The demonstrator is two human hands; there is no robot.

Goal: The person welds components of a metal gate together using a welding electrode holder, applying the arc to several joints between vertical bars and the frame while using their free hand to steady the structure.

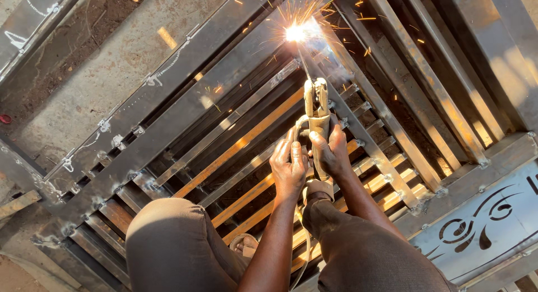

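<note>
Nearest, the person's knees sit left and right at the bottom edge, and a sandalled foot (245, 245) rests between them on the slats.

Left hand (289, 167): fingers curled against the holder's grip from the left, steadying it. Whether they close fully round it cannot be told.

Right hand (332, 152): clenched on the holder (317, 121), thumb on top, wrist just beside the left hand.

The holder is a tan clamp-type welding tool, centre of the scene, pointing away. A cable (305, 253) drops from its rear between the knees. In my judgement it is light and rigid but tail-heavy from the cable drag. It is best held on the insulated handle only, well back from the bare clamp.

Rod (305, 65): thin, stiff, running from the clamp to the arc (295, 32) at far centre. It is likely brittle-coated and hot, not a place to hold.

Gate (185, 110): steel frame with welded slats, lying flat under the person and reaching across the whole view. It is judged heavy, unyielding and sharp at the tack welds. A cut-out panel (482, 222) lies at near right.

Sparks scatter far right of the arc.
</note>
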